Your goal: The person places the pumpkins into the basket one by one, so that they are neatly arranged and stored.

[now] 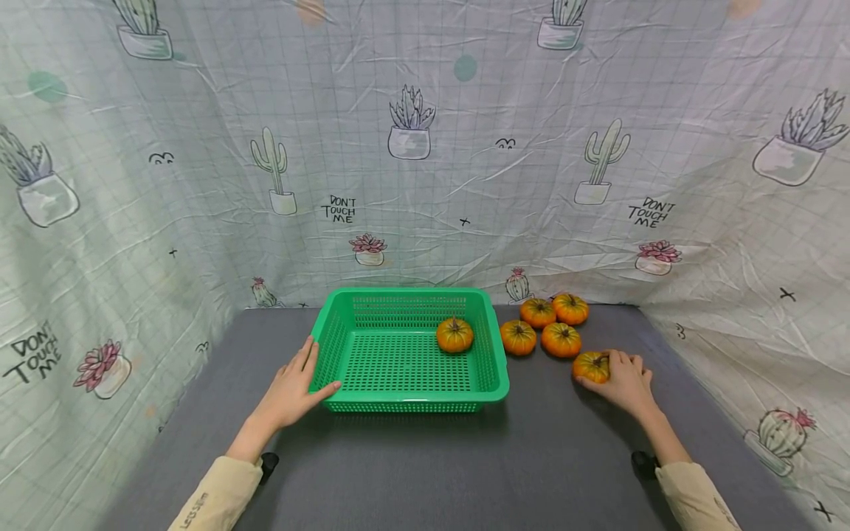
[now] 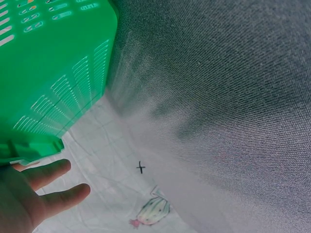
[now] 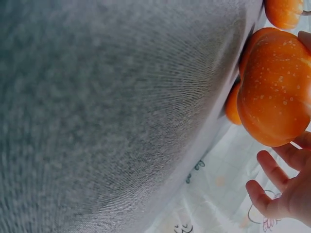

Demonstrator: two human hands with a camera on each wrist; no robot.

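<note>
A green plastic basket [image 1: 415, 397] with slotted walls stands on the table, one small orange pumpkin [image 1: 454, 335] inside toward its right. My left hand [image 1: 290, 389] rests at the basket's left front corner, thumb over the rim and fingers spread fairly straight along the left side. To the right of the basket, my right hand [image 1: 627, 380] grips another small pumpkin [image 1: 590, 366], thumb at its near side and fingers at its far right. The right wrist view shows this pumpkin's smooth orange side [image 3: 276, 90] close up, with two fingers spread away from it.
Several more pumpkins [image 1: 561, 340] cluster between the basket and my right hand, toward the back. The grey cloth-covered table [image 1: 425, 472] ends at a hanging curtain [image 1: 465, 184] printed with cacti, which encloses the back and both sides.
</note>
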